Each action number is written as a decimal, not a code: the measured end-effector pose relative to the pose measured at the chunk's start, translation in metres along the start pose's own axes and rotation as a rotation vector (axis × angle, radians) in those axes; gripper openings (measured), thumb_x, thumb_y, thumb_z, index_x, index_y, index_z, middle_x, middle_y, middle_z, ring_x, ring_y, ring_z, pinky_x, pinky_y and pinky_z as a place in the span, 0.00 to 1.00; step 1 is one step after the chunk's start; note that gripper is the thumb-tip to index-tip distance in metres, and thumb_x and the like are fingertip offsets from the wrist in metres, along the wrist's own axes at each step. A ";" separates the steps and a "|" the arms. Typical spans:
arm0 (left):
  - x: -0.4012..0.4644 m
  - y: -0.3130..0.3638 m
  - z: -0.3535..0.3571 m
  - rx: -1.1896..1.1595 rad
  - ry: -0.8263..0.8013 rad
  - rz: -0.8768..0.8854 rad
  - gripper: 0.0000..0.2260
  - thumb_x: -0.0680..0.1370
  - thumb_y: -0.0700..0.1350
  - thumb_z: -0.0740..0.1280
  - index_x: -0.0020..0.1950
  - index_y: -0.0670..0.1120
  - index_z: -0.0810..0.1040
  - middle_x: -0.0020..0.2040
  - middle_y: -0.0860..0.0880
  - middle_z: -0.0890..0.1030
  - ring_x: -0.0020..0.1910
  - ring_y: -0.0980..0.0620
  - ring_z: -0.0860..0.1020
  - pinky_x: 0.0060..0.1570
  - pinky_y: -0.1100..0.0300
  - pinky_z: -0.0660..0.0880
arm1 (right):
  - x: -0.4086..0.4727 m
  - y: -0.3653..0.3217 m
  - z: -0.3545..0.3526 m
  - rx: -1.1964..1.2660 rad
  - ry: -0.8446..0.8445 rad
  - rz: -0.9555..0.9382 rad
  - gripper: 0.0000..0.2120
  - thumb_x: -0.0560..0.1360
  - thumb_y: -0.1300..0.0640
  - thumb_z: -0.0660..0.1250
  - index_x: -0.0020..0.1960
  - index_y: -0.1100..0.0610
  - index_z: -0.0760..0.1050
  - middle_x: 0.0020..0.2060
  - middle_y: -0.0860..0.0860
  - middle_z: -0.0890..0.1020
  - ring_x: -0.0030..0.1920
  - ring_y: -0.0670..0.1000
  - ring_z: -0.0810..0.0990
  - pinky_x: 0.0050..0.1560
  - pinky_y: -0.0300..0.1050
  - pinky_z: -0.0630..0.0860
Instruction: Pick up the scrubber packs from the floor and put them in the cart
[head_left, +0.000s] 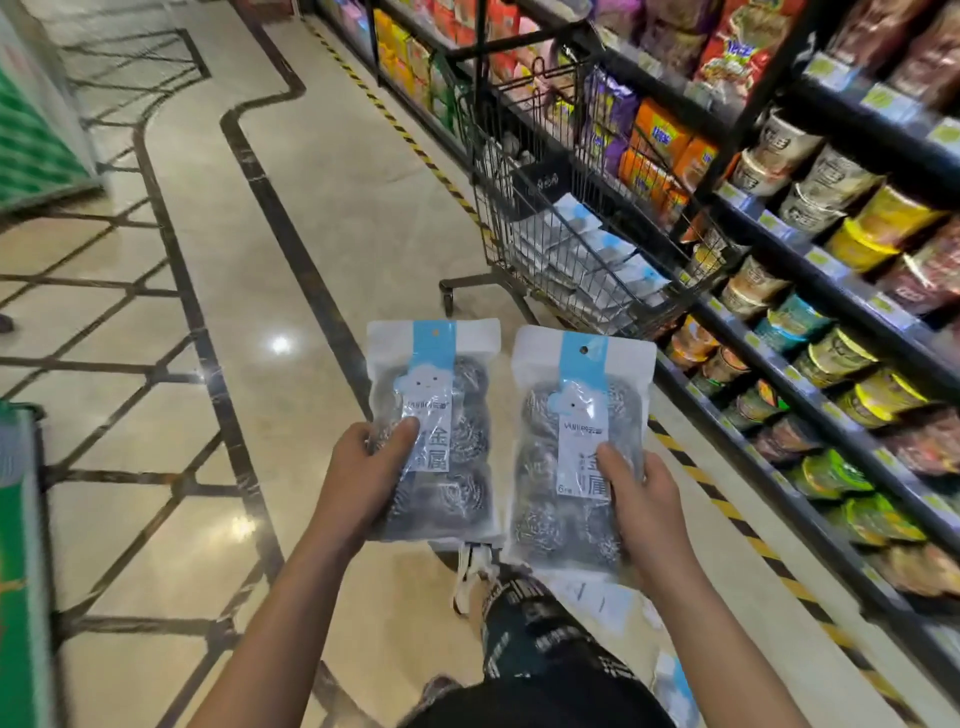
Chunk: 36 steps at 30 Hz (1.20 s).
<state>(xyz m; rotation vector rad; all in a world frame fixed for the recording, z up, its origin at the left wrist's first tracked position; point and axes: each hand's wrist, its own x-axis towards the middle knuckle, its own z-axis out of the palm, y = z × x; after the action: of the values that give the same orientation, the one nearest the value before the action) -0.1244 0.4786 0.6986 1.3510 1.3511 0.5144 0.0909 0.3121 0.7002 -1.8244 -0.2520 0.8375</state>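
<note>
I hold two clear scrubber packs with blue and white labels and steel wool balls inside. My left hand grips the left pack at its lower left side. My right hand grips the right pack at its lower right side. Both packs are held up flat, side by side, above the floor. The black wire cart stands ahead and to the right, against the shelves, with several packs lying inside. Further packs lie on the floor beneath my right hand, partly hidden.
Shelves of snack bags and noodle cups line the right side, edged by a yellow and black floor stripe. Polished tile floor stretches left and ahead. My leg and shoe are below the packs. A green display stands at the left.
</note>
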 end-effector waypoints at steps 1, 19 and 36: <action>0.019 0.008 0.003 -0.002 -0.004 -0.012 0.11 0.81 0.53 0.68 0.50 0.45 0.78 0.43 0.50 0.83 0.37 0.56 0.81 0.33 0.60 0.73 | 0.016 -0.005 0.008 0.010 0.007 0.010 0.12 0.80 0.47 0.69 0.60 0.52 0.77 0.52 0.53 0.85 0.49 0.55 0.86 0.49 0.55 0.83; 0.418 0.194 0.131 0.200 -0.267 0.107 0.16 0.81 0.53 0.70 0.59 0.43 0.72 0.46 0.54 0.77 0.42 0.59 0.76 0.35 0.62 0.68 | 0.347 -0.143 0.089 0.283 0.295 0.133 0.16 0.81 0.51 0.69 0.66 0.56 0.75 0.55 0.53 0.85 0.52 0.55 0.86 0.45 0.48 0.81; 0.680 0.297 0.366 0.414 -0.782 0.071 0.21 0.74 0.57 0.75 0.44 0.38 0.82 0.40 0.44 0.88 0.42 0.45 0.87 0.46 0.45 0.85 | 0.576 -0.157 0.113 0.342 0.752 0.351 0.14 0.76 0.44 0.72 0.51 0.54 0.77 0.39 0.51 0.83 0.33 0.47 0.81 0.37 0.46 0.76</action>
<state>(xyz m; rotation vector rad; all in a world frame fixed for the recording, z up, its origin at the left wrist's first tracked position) 0.4910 1.0210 0.5903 1.6919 0.7713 -0.2679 0.4720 0.7677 0.5737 -1.7421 0.6659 0.3401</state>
